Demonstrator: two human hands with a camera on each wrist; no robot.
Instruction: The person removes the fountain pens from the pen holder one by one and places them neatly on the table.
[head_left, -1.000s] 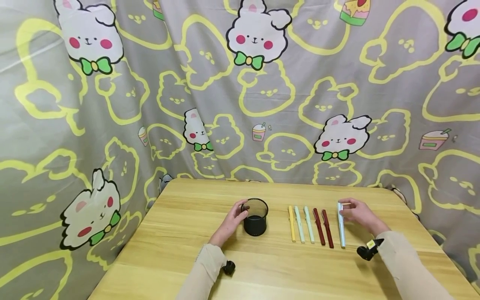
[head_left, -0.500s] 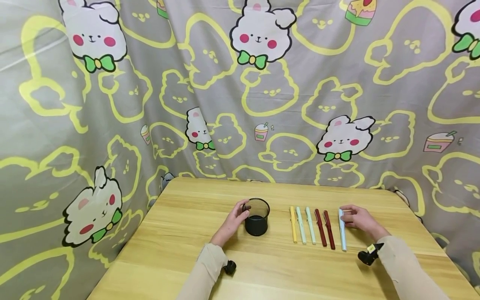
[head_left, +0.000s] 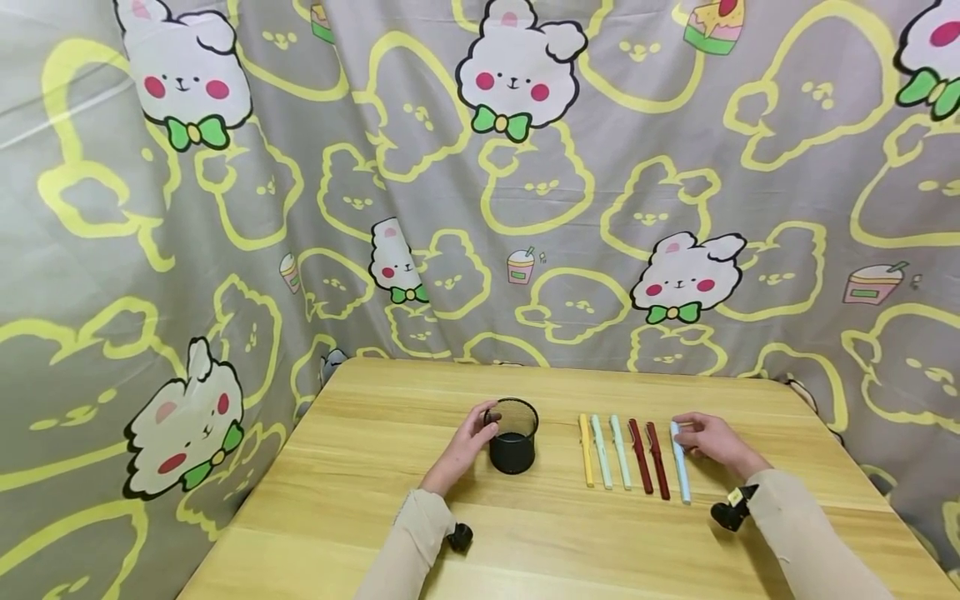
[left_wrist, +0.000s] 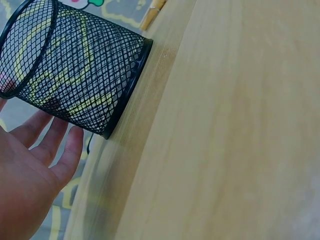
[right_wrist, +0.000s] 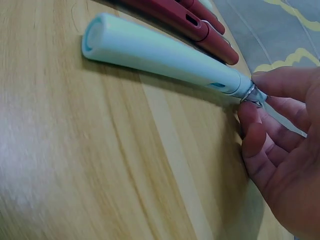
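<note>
A black mesh pen holder (head_left: pixel 512 450) stands upright on the table. My left hand (head_left: pixel 467 443) is at its left side, the relaxed, fairly straight fingers (left_wrist: pixel 68 159) touching the mesh in the left wrist view. My right hand (head_left: pixel 712 439) pinches the far, clip end of a light blue pen (right_wrist: pixel 165 54) between thumb and fingertips. That pen points lengthwise away from me, close over the wood and slightly slanted. Just left of it lie two dark red pens (head_left: pixel 657 461), nearly parallel to each other.
Further left in the row are two pale green pens (head_left: pixel 621 452) and a yellow pen (head_left: pixel 586 450). All lie on the wooden table (head_left: pixel 570 542). A grey curtain (head_left: pixel 450 192) with rabbit drawings hangs behind the table's back edge and along the left.
The light blue pen has shifted a little toward me, and its far end has swung left toward the red pens. My right hand moved with it. The left hand stays at the pen holder.
</note>
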